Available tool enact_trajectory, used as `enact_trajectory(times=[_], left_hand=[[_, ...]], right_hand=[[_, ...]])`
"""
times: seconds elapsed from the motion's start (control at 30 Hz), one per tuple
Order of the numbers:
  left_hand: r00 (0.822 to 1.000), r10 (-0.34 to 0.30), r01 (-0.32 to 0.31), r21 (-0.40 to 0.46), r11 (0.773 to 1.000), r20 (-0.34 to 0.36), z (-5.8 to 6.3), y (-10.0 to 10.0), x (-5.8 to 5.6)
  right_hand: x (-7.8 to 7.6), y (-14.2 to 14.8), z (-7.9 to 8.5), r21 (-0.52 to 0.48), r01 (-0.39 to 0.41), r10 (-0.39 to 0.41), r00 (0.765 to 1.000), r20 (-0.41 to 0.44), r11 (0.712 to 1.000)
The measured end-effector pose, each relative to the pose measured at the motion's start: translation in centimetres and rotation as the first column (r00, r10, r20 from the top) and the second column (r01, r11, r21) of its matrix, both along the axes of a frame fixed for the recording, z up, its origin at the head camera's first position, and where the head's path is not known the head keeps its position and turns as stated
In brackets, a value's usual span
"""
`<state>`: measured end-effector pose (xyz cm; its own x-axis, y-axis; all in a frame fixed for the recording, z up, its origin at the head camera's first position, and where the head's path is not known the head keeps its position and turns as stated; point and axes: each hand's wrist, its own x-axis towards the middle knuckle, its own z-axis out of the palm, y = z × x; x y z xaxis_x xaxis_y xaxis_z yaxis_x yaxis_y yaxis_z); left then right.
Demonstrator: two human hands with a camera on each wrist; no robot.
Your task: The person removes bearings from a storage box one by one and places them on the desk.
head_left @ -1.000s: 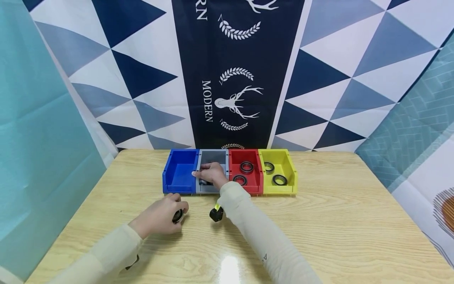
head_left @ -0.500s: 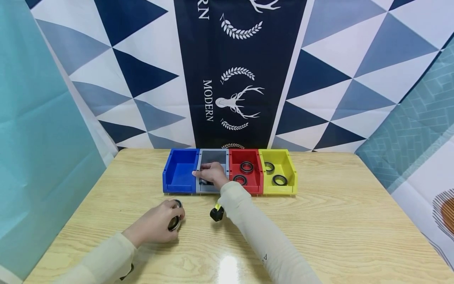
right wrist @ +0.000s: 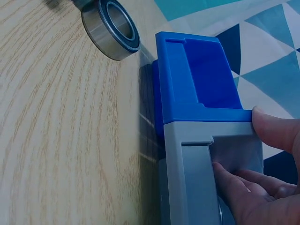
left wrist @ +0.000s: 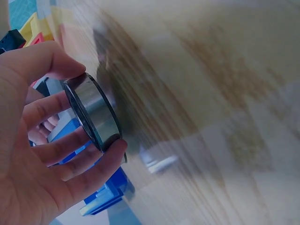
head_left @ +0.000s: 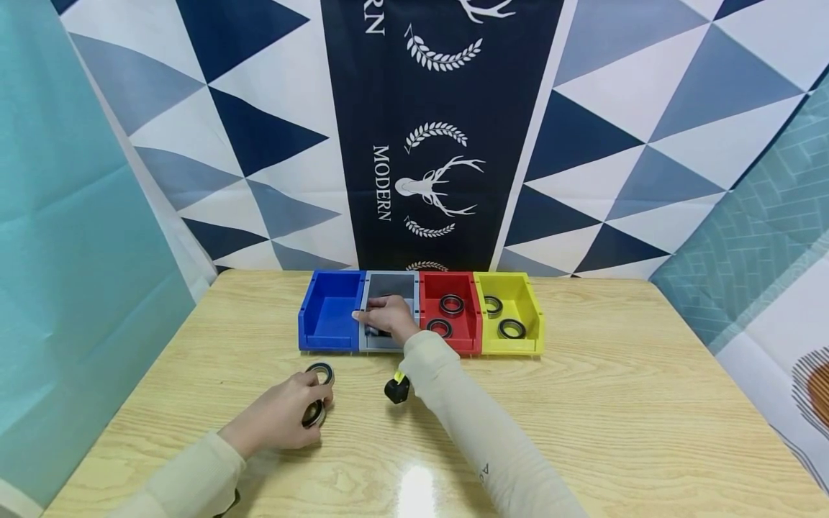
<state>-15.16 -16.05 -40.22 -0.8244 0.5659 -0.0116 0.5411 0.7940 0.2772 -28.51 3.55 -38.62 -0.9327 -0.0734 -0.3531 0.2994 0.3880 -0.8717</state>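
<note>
Left hand [head_left: 281, 415]: we see it clamped on a bearing [left wrist: 96, 110], above the counter [head_left: 615, 417].
Second bearing [head_left: 330, 375]: just beyond those fingers; we cannot tell whether they hold it.
Right hand [head_left: 387, 317]: we see fingers inside the grey bin [head_left: 392, 285], but cannot tell whether they grip anything.
Red bin [head_left: 445, 283]: two more bearings [head_left: 451, 312] inside.

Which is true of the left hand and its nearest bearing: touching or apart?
Touching. The left wrist view shows the left hand gripping the bearing at opposite edges.
</note>
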Motion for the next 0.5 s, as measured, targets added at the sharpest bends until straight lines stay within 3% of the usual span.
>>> enact_trajectory(times=[0.2, 0.5], left_hand=[[1.000, -0.017, 0.018, 0.016, 1.000, -0.019, -0.23, -0.25, 0.31], [0.998, -0.019, 0.017, -0.037, 0.999, -0.055, -0.39, -0.22, 0.48]], right_hand=[[-0.09, -0.08, 0.01, 0.005, 0.015, -0.015, 1.000, 0.006, 1.000], [-0.07, -0.02, 0.01, 0.000, -0.004, 0.004, 1.000, -0.003, 1.000]])
